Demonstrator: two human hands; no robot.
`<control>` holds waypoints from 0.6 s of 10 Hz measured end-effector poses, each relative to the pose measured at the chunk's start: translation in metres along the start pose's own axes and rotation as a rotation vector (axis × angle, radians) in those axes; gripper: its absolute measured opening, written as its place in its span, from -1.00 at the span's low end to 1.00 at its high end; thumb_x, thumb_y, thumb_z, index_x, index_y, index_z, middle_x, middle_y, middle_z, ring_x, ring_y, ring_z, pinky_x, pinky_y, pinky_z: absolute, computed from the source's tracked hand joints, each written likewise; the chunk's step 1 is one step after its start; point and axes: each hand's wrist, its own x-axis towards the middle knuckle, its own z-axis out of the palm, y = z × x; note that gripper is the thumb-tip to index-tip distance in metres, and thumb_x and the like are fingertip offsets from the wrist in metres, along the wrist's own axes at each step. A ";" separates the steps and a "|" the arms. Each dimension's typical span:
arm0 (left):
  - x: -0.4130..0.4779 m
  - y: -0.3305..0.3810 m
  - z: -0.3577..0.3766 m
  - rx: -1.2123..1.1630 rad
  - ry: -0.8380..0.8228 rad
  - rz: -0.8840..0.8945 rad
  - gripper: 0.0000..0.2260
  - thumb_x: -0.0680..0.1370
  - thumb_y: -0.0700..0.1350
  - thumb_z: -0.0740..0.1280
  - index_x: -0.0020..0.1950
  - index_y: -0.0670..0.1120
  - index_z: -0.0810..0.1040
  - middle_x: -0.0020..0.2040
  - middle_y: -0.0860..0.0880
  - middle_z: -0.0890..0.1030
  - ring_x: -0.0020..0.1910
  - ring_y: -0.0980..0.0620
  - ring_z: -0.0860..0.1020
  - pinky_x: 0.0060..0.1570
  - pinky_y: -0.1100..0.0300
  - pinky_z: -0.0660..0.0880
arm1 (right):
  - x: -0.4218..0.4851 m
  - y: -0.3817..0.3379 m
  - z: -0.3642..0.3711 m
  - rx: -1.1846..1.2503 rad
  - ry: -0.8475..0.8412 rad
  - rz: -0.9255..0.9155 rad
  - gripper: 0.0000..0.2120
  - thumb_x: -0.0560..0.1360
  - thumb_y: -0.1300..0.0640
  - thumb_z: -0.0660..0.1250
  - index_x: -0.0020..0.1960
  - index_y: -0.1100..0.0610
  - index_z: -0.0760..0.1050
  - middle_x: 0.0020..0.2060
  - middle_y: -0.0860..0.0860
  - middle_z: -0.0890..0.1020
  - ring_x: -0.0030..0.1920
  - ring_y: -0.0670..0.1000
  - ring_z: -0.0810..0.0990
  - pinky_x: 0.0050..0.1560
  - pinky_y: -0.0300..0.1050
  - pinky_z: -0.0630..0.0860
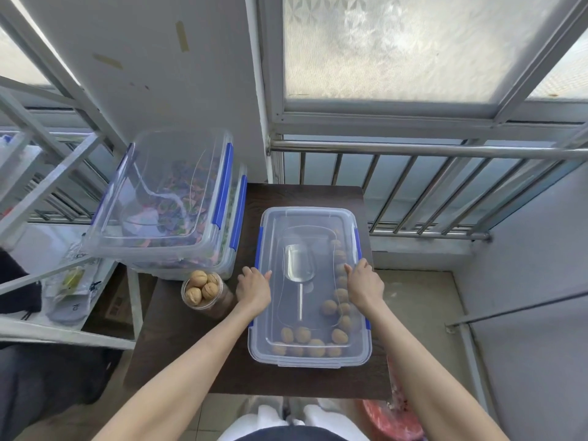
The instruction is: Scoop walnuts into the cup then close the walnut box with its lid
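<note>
The clear walnut box (254, 351) with blue side clips lies on a dark wooden table (191, 354). Its clear lid (307, 224) rests on top. Through the lid I see a clear scoop (299, 265) and several walnuts (327, 307) along the right and near sides. My left hand (253, 289) grips the lid's left edge beside a blue clip. My right hand (364, 284) grips the right edge. A clear cup (203, 292) filled with walnuts stands just left of the box, close to my left hand.
Two stacked clear bins (165, 198) with blue clips and colourful contents sit at the table's far left. A white metal rack (47, 173) stands to the left. A steel railing (445, 152) and window lie beyond the table. Something red (394, 418) sits on the floor at right.
</note>
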 end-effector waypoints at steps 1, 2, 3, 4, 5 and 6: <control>0.000 0.000 -0.003 0.005 -0.033 -0.011 -0.53 0.64 0.06 -0.01 0.30 -0.30 0.33 0.28 -0.24 0.38 0.27 -0.20 0.41 0.17 -0.02 0.40 | 0.000 0.002 -0.003 0.020 -0.010 -0.013 -0.55 0.63 -0.06 0.01 0.24 0.31 0.32 0.23 0.24 0.52 0.19 0.26 0.55 0.08 0.07 0.49; -0.001 -0.002 -0.007 0.026 -0.063 0.013 -0.52 0.64 0.07 -0.02 0.32 -0.31 0.32 0.30 -0.25 0.37 0.29 -0.21 0.40 0.19 -0.04 0.39 | -0.004 0.003 -0.007 0.049 -0.029 -0.021 -0.55 0.63 -0.06 0.00 0.24 0.31 0.32 0.24 0.24 0.52 0.20 0.26 0.54 0.09 0.07 0.48; 0.001 -0.005 -0.014 0.101 -0.120 0.040 -0.49 0.64 0.09 -0.05 0.31 -0.30 0.36 0.31 -0.26 0.39 0.27 -0.22 0.44 0.21 -0.03 0.39 | -0.006 0.004 -0.012 0.047 -0.072 -0.014 -0.52 0.62 -0.09 -0.01 0.25 0.30 0.33 0.23 0.23 0.54 0.21 0.25 0.54 0.11 0.05 0.47; 0.000 -0.005 -0.027 0.160 -0.160 0.098 -0.47 0.64 0.09 -0.08 0.22 -0.27 0.48 0.26 -0.27 0.48 0.19 -0.21 0.50 0.15 -0.02 0.43 | -0.011 -0.001 -0.027 -0.035 -0.130 -0.001 -0.45 0.62 -0.14 -0.07 0.27 0.28 0.38 0.20 0.18 0.57 0.20 0.19 0.56 0.10 0.00 0.48; -0.005 0.008 -0.053 0.143 -0.082 0.158 -0.50 0.63 0.10 -0.06 0.22 -0.25 0.46 0.22 -0.24 0.50 0.16 -0.20 0.51 0.11 -0.02 0.44 | -0.014 -0.012 -0.047 -0.129 -0.108 -0.056 -0.45 0.62 -0.13 -0.08 0.23 0.26 0.46 0.19 0.16 0.58 0.19 0.17 0.55 0.09 -0.04 0.47; -0.004 0.021 -0.083 0.088 0.032 0.254 -0.58 0.63 0.04 0.02 0.11 -0.25 0.50 0.09 -0.24 0.58 0.05 -0.20 0.55 0.02 -0.01 0.46 | -0.016 -0.021 -0.071 -0.066 -0.054 -0.115 -0.53 0.63 -0.05 -0.04 0.16 0.25 0.50 0.15 0.20 0.59 0.15 0.20 0.56 0.03 -0.01 0.47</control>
